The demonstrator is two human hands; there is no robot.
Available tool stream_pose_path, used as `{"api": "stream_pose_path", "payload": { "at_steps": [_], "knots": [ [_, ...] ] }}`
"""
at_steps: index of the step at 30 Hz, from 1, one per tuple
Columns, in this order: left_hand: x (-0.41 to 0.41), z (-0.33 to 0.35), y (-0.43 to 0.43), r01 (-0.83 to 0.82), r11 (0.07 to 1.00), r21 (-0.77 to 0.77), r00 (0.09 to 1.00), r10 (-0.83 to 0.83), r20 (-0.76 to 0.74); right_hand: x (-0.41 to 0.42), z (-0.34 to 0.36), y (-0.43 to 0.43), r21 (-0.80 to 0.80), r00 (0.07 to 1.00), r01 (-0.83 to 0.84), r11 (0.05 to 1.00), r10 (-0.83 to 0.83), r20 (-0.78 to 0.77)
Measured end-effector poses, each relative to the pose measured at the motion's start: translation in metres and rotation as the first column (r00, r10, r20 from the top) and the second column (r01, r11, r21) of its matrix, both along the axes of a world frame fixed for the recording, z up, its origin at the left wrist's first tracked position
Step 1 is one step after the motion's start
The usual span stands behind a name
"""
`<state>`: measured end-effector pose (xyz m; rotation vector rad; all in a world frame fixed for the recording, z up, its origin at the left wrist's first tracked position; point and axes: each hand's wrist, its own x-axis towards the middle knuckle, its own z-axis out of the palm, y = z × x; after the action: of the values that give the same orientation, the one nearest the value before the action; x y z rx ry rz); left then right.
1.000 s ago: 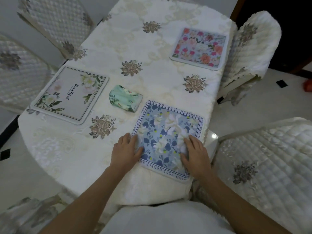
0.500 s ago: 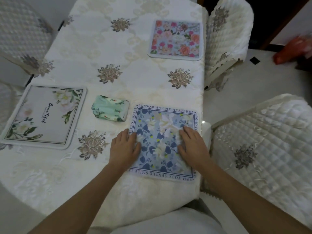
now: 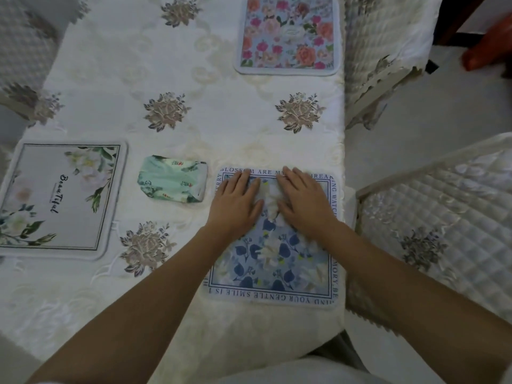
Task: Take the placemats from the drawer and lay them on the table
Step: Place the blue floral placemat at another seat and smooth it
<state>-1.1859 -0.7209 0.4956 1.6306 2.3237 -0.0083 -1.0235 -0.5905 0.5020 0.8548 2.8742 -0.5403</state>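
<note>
A blue floral placemat (image 3: 277, 261) with lettering round its border lies flat near the table's right front corner. My left hand (image 3: 235, 203) and my right hand (image 3: 304, 202) both press flat on its far half, fingers straight, side by side. A pink rose placemat (image 3: 288, 37) lies at the far right of the table. A white placemat with green leaves (image 3: 58, 198) lies at the left. All three rest on the cream embroidered tablecloth (image 3: 194, 79).
A green tissue pack (image 3: 173, 180) lies between the white and blue placemats. Quilted chair covers stand at the right (image 3: 443, 217), far right (image 3: 388, 37) and far left (image 3: 25, 51). A red object (image 3: 490, 48) sits on the floor at the upper right.
Both hands have slid forward from the placemat's near half to its far half, closer together. The camera has moved nearer over the table.
</note>
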Motion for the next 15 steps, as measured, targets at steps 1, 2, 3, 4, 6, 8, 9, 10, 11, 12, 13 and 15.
{"api": "stream_pose_path", "payload": {
  "at_steps": [1,2,3,4,6,8,9,10,11,12,13,15],
  "knots": [
    [-0.001,0.000,-0.003,-0.011,1.000,0.003,1.000,0.011,0.005,0.005,0.000,0.002,0.000,1.000,0.010,1.000,-0.010,-0.001],
    [-0.003,0.000,-0.007,-0.026,1.000,0.007,1.000,0.026,0.016,0.011,0.000,0.003,-0.005,1.000,0.031,1.000,-0.031,-0.004],
    [-0.006,0.001,-0.012,-0.043,0.999,0.009,0.999,0.042,0.024,0.018,0.001,0.005,-0.013,0.998,0.058,0.998,-0.058,-0.006],
    [-0.010,0.001,-0.018,-0.056,0.998,0.004,0.998,0.056,0.021,0.025,0.002,0.007,-0.015,0.996,0.084,0.996,-0.084,-0.004],
    [-0.018,0.003,-0.029,-0.070,0.997,-0.030,0.998,0.070,-0.003,0.036,0.004,0.008,0.000,0.993,0.119,0.993,-0.119,0.018],
    [-0.023,0.005,-0.034,-0.074,0.996,-0.055,0.997,0.073,-0.023,0.043,0.004,0.008,0.012,0.991,0.130,0.991,-0.131,0.037],
    [-0.024,0.006,-0.034,-0.075,0.995,-0.059,0.997,0.074,-0.028,0.044,0.004,0.007,0.008,0.991,0.127,0.992,-0.127,0.034],
    [-0.022,0.007,-0.031,-0.074,0.996,-0.057,0.997,0.073,-0.024,0.043,0.004,0.006,-0.004,0.993,0.114,0.993,-0.114,0.026],
    [-0.020,0.008,-0.027,-0.068,0.997,-0.045,0.998,0.068,-0.012,0.040,0.005,0.004,-0.015,0.996,0.090,0.996,-0.090,0.015],
    [-0.016,0.009,-0.020,-0.050,0.998,-0.027,0.999,0.050,0.004,0.034,0.005,0.002,-0.020,0.998,0.059,0.998,-0.059,0.001],
    [-0.011,0.010,-0.012,-0.015,1.000,-0.010,1.000,0.015,0.018,0.028,0.004,-0.001,-0.018,1.000,0.028,0.999,-0.028,-0.013],
    [0.001,0.009,0.005,0.077,0.997,0.003,0.996,-0.077,0.040,0.015,0.003,-0.005,-0.015,0.999,-0.016,1.000,0.015,-0.034]
  ]
}}
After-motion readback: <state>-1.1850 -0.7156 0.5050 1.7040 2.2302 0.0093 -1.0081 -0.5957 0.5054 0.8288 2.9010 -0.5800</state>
